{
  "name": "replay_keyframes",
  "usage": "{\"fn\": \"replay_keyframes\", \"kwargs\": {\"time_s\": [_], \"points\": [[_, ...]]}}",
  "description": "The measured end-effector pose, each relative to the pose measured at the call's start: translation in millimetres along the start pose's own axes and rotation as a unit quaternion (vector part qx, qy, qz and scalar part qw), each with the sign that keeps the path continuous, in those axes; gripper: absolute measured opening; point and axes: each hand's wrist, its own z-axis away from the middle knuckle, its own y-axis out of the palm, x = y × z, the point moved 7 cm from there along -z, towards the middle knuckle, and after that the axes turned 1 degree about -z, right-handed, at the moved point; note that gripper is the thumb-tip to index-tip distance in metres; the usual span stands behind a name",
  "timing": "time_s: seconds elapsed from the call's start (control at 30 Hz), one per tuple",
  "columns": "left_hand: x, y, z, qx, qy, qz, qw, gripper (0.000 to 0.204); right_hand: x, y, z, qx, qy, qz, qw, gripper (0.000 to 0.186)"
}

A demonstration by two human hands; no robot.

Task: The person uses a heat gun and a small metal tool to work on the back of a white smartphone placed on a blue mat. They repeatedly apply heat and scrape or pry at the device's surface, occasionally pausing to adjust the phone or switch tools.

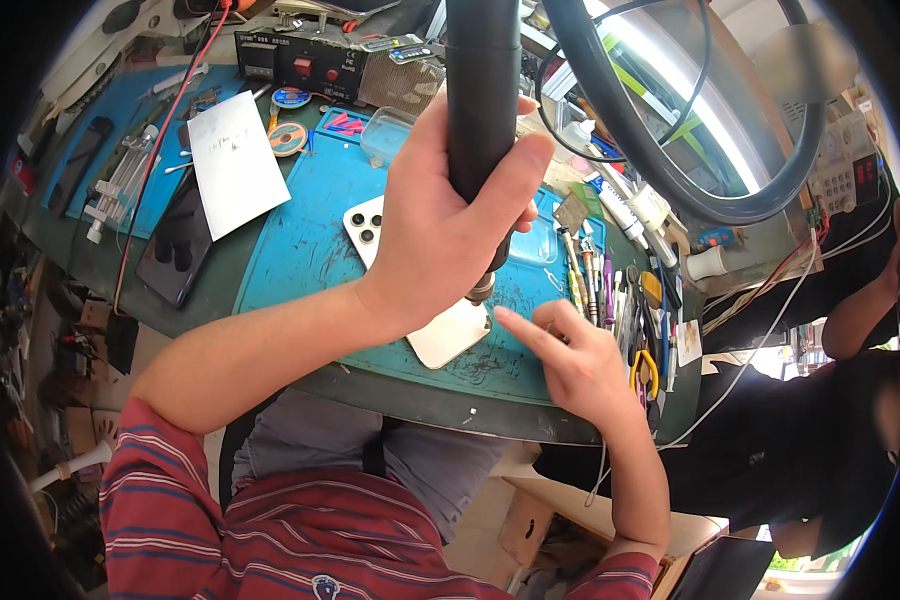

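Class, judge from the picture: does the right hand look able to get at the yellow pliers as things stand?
Probably yes: the right hand appears to hold nothing, and the yellow pliers lie close on its right with nothing visible between, though it points away, toward the phone.

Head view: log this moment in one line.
Left hand: grips black handheld tool | right hand: index finger extended near phone | phone: camera side up on blue mat
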Motion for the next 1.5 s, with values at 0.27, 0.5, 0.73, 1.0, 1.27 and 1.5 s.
{"fn": "replay_keyframes", "kwargs": {"time_s": [0.27,0.5,0.73,1.0,1.27,1.5], "points": [[-5.8,-2.5,-4.5,-0.018,0.004,0.000,1.000,0.034,-38.1,-19.1,-34.5,-0.058,0.093,0.121,0.987,0.055],[-6.8,-5.8,-6.3,-0.013,0.022,-0.001,1.000,0.034,-48.4,-21.6,-41.2,-0.046,0.125,0.167,0.977,0.041],[-8.7,-8.0,-2.7,-0.012,0.013,0.003,1.000,0.035,-7.7,-23.7,-29.9,-0.041,0.069,0.098,0.992,0.045],[-4.2,5.7,6.0,0.004,-0.011,0.015,1.000,0.035,17.5,-13.5,1.9,-0.068,-0.015,0.063,0.996,0.044],[-0.8,2.3,5.0,0.001,-0.009,-0.011,1.000,0.035,17.5,-7.9,4.2,-0.086,-0.003,0.044,0.995,0.042],[5.1,4.1,7.3,0.007,-0.011,-0.010,1.000,0.035,17.2,-7.4,4.6,-0.079,0.008,0.039,0.996,0.042]]}}
